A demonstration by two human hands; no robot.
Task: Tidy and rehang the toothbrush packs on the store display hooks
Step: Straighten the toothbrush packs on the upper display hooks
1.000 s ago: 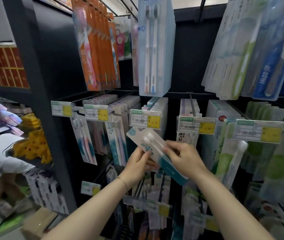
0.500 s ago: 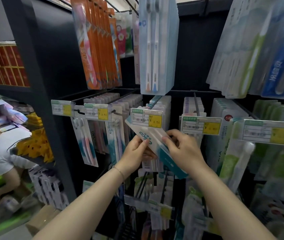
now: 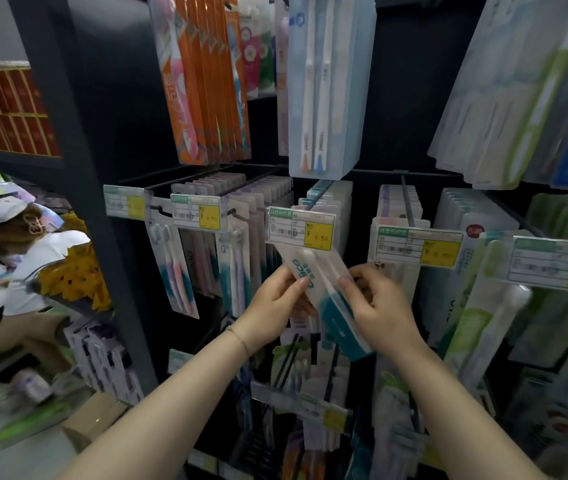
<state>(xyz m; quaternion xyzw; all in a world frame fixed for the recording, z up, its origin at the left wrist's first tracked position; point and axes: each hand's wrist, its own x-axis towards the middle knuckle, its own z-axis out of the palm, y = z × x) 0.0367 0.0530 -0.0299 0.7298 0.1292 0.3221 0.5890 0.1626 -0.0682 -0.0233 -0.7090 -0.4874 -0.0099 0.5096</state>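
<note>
Flat, glossy white-and-teal toothbrush pack (image 3: 324,292), tilted, top edge tucked behind the yellow-patched price tag (image 3: 301,228), fingers of left hand (image 3: 275,306) and right hand (image 3: 379,306) clamped on its side edges; rows of similar blister packs (image 3: 398,216) hang on hooks beside the tag.

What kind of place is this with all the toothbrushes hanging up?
Most likely a shop's toothbrush aisle. Rows of orange card toothbrush packs hang from hooks, white-and-yellow price tags sit at the hook ends, and two hands hold a white-and-teal toothbrush pack up to the display.
</note>
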